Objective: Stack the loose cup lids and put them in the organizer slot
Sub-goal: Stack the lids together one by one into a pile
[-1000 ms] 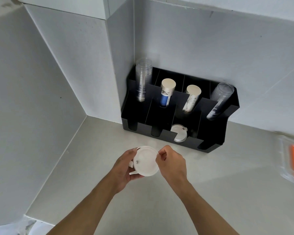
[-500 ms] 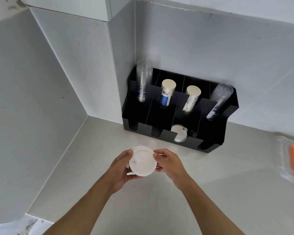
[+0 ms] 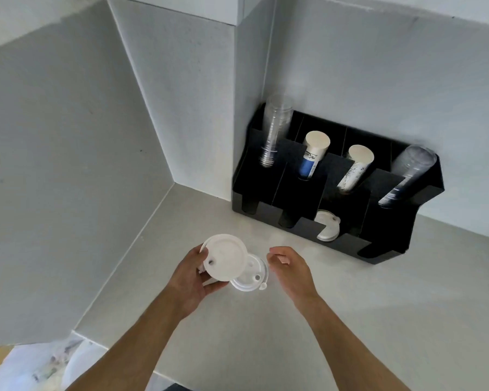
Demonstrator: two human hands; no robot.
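My left hand (image 3: 191, 280) holds a white round cup lid (image 3: 225, 256) by its edge, above the counter. A second white lid (image 3: 250, 275) shows below and to the right of it; whether it rests on the counter or hangs from the first lid I cannot tell. My right hand (image 3: 290, 268) hovers just right of the lids, fingers loosely curled, holding nothing. The black organizer (image 3: 384, 249) stands against the back wall. One of its front slots holds white lids (image 3: 326, 225).
Stacks of clear cups (image 3: 275, 131) (image 3: 407, 176) and paper cups (image 3: 312, 155) (image 3: 355, 167) lean in the organizer's rear slots. Walls close in on the left and behind. The grey counter (image 3: 378, 320) stretches right and toward me; plastic wrap (image 3: 48, 362) lies at its lower left edge.
Both hands held the lids together earlier. Now my right hand has let go and moved right, and a second lid has slid out below the one in my left hand.
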